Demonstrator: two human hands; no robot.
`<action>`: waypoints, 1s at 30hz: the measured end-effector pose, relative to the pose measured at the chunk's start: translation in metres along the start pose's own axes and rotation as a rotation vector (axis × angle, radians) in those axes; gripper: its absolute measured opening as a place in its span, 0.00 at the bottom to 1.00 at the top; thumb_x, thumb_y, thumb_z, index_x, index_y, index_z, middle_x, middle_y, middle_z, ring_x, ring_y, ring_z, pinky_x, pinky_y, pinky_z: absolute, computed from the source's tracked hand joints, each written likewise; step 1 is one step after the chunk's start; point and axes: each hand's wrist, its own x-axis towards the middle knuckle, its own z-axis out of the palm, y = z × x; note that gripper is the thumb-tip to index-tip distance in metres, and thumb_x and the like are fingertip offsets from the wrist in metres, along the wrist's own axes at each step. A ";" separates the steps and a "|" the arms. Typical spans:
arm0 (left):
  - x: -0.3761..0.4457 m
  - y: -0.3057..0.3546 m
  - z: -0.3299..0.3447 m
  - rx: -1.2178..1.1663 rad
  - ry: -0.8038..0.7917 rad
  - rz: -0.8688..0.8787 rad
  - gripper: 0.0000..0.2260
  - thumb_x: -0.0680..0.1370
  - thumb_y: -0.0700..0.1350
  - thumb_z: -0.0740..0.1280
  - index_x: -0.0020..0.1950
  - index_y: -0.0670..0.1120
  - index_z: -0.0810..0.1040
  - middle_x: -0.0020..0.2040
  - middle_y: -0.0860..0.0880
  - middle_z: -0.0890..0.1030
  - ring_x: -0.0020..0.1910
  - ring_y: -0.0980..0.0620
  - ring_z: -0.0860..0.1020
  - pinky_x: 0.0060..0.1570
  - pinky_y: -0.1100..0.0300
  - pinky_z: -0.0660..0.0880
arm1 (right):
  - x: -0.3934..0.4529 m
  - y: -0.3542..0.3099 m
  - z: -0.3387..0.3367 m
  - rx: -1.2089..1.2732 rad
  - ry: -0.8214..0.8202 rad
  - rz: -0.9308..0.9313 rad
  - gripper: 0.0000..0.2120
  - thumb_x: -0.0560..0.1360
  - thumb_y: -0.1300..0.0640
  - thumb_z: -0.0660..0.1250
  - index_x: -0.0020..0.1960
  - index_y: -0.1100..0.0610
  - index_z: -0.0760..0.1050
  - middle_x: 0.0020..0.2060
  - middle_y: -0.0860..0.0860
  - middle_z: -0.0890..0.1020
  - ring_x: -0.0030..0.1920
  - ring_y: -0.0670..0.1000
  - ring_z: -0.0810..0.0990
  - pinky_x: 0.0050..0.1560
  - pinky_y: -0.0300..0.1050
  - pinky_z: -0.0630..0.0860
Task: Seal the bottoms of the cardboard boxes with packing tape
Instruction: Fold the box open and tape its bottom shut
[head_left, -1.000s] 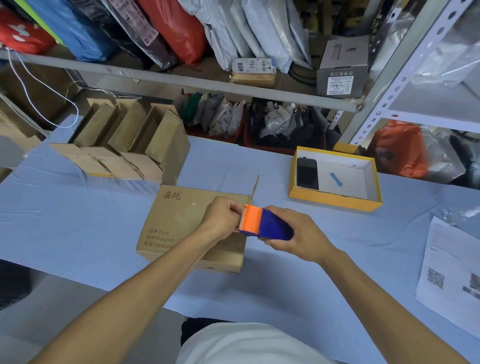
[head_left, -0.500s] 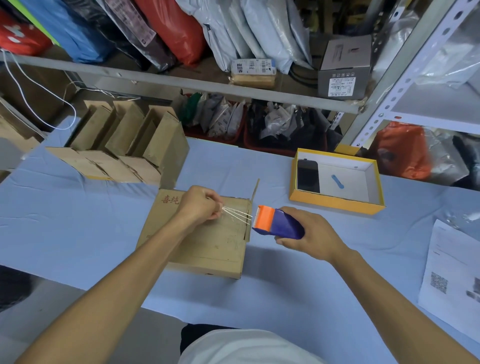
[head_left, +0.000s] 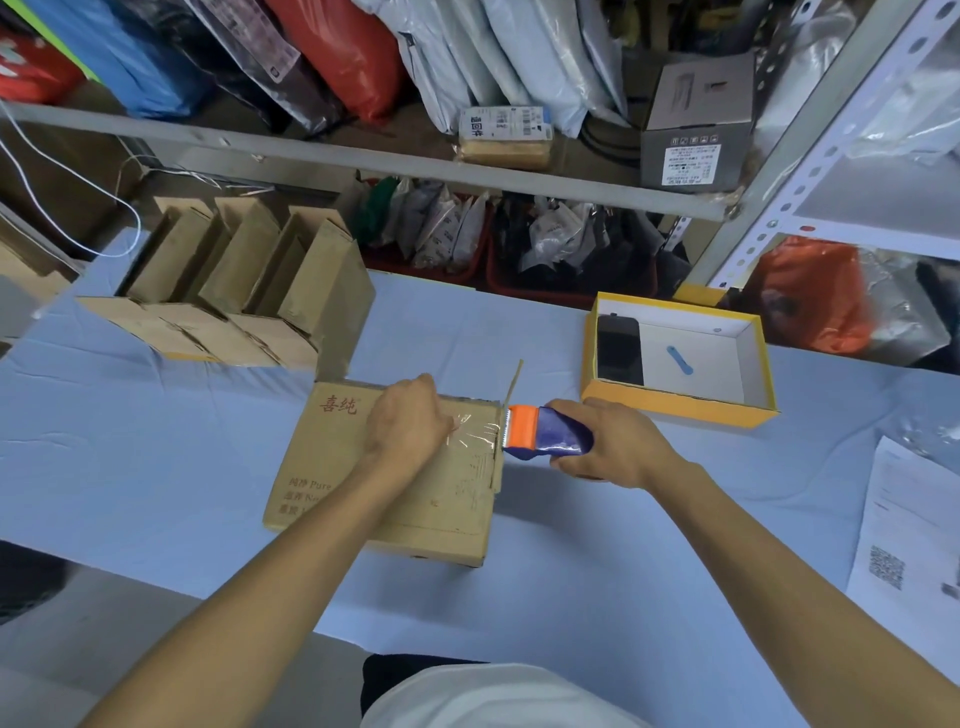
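A brown cardboard box (head_left: 322, 467) with red print lies bottom-up on the blue table in front of me. My left hand (head_left: 408, 418) pinches the free end of a clear tape strip (head_left: 475, 434) over the box's top face. The strip runs right to an orange-and-blue tape dispenser (head_left: 543, 431) at the box's right edge. My right hand (head_left: 605, 441) grips the dispenser's blue body. One narrow flap (head_left: 514, 382) sticks up at the box's far right corner.
Several open cardboard boxes (head_left: 244, 291) stand in a row at the back left. A yellow tray box (head_left: 675, 405) with a phone sits at the right. Printed sheets (head_left: 904, 535) lie at the far right. Metal shelving (head_left: 363, 161) with bags runs behind the blue table (head_left: 130, 467).
My hands have drawn apart: the left pulled the tape end leftwards over the box while the right carried the dispenser to the box's right edge. The tape strip has lengthened.
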 end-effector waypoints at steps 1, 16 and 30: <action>-0.001 0.002 0.003 0.062 0.047 0.081 0.06 0.73 0.44 0.71 0.47 0.45 0.76 0.45 0.47 0.78 0.45 0.46 0.75 0.38 0.56 0.70 | 0.001 -0.001 0.001 0.007 -0.002 0.002 0.31 0.70 0.41 0.73 0.70 0.43 0.66 0.56 0.46 0.80 0.50 0.50 0.79 0.47 0.38 0.76; -0.008 0.003 0.033 0.122 -0.094 0.434 0.32 0.72 0.71 0.53 0.71 0.57 0.67 0.61 0.54 0.75 0.64 0.52 0.72 0.73 0.38 0.43 | -0.004 -0.001 0.012 0.080 0.005 0.024 0.33 0.70 0.41 0.73 0.71 0.43 0.65 0.57 0.47 0.79 0.51 0.48 0.76 0.45 0.37 0.71; -0.060 -0.001 0.045 -0.039 0.073 0.467 0.12 0.78 0.48 0.66 0.60 0.46 0.78 0.55 0.49 0.77 0.55 0.47 0.73 0.47 0.54 0.75 | -0.008 -0.001 0.013 0.047 0.007 0.033 0.34 0.70 0.41 0.74 0.72 0.43 0.64 0.58 0.46 0.79 0.51 0.48 0.76 0.46 0.38 0.72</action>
